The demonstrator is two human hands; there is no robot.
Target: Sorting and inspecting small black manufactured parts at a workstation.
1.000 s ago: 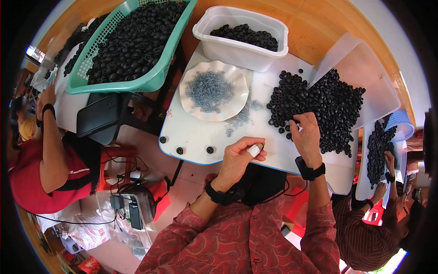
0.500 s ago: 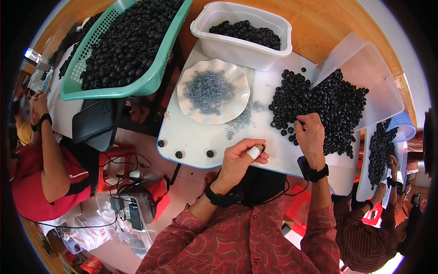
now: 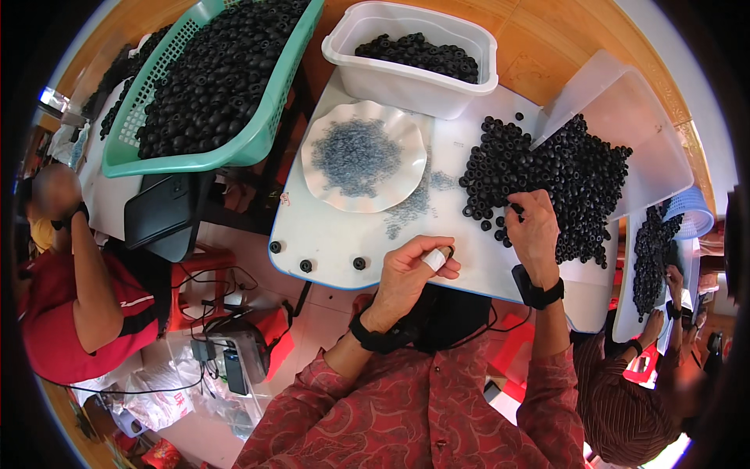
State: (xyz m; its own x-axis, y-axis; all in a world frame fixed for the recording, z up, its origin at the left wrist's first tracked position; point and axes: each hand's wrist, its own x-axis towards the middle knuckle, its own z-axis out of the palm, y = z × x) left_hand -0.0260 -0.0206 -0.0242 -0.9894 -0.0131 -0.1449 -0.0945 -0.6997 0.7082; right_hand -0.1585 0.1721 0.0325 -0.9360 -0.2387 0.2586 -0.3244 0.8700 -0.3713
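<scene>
Presently, the right hand (image 3: 536, 234) bunches its fingers nearly together at the black ring-shaped beads (image 3: 582, 184), two o'clock from the left hand (image 3: 405, 273), whose fingers curl loosely; whether either grips anything, I cannot tell.

Orange-brown wood panelling (image 3: 539, 43) stands behind the white, blue-edged table (image 3: 305, 227), a pale wall (image 3: 678, 66) beyond. Pinkish tiles (image 3: 324, 320) underfoot; 1 red stool (image 3: 205, 258) at left; bright light (image 3: 675, 452) lower right.

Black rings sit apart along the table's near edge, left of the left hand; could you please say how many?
3: the first black ring is farthest left, the second ring in the middle, and the third ring nearest the left hand.
</scene>
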